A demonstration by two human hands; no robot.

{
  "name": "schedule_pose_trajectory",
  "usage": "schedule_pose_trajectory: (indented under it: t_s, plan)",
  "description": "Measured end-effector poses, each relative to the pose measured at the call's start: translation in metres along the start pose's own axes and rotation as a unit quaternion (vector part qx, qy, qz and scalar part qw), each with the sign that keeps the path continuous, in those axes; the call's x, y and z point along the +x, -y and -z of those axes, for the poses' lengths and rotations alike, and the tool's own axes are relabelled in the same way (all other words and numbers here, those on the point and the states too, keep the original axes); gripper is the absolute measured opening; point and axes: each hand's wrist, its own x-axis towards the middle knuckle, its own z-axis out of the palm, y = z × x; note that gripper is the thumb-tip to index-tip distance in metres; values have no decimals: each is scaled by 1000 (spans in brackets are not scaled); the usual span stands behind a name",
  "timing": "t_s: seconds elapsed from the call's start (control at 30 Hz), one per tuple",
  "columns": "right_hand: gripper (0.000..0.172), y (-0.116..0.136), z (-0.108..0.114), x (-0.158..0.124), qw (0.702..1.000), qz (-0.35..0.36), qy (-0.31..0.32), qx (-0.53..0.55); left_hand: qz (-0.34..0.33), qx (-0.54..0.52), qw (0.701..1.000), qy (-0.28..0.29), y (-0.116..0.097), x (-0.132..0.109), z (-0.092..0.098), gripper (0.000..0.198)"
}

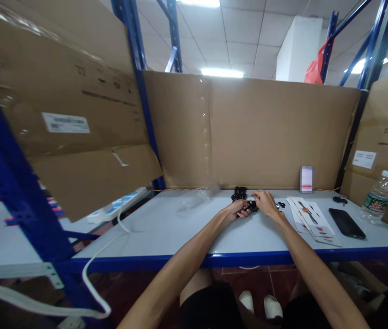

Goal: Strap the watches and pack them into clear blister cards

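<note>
My left hand is closed around a small black object just above the table; its exact kind is too small to make out. My right hand pinches at the upper end of that same object, the fingertips close to those of the left. Right behind my left hand lies a bundle of black items, possibly coiled cable. A few small black pieces rest just right of my right hand.
On the right are printed cards, a black phone, a water bottle and a small dark item. A lit phone leans against the cardboard wall. Clear plastic lies left, near a white cable.
</note>
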Motion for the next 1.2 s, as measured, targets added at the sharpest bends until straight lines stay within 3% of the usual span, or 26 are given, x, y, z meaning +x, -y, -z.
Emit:
schedule_pose_trajectory:
  t_s: [0.13, 0.27, 0.4, 0.57, 0.7, 0.83, 1.0, 1.2]
  plan:
    - [29, -5, 1, 1, 997, -46, -53, -12, -78, -10, 994, -80, 1, -1, -11, 18]
    - [28, -8, -1, 2, 994, -82, -78, 5, -158, -32, 980, -117, -3, -8, -22, 19]
    - [26, -12, -9, 9, 987, -94, -64, 114, -196, -45, 970, -135, -7, -15, -24, 21]
    - [24, -12, -23, 17, 935, -109, 7, 337, -237, -33, 962, -129, -7, -18, -25, 21]
    - [22, -8, -30, 16, 897, -101, 49, 427, -256, -20, 958, -130, -5, -17, -28, 24]
    - [17, -5, -34, 15, 870, -115, 45, 478, -264, -16, 956, -126, -4, -16, -30, 43]
    - [24, -4, -39, 17, 885, -109, 8, 453, -274, -7, 953, -131, -3, -15, -32, 60]
    - [24, -3, -42, 18, 906, -96, -15, 411, -271, -8, 951, -150, -2, -15, -34, 61]
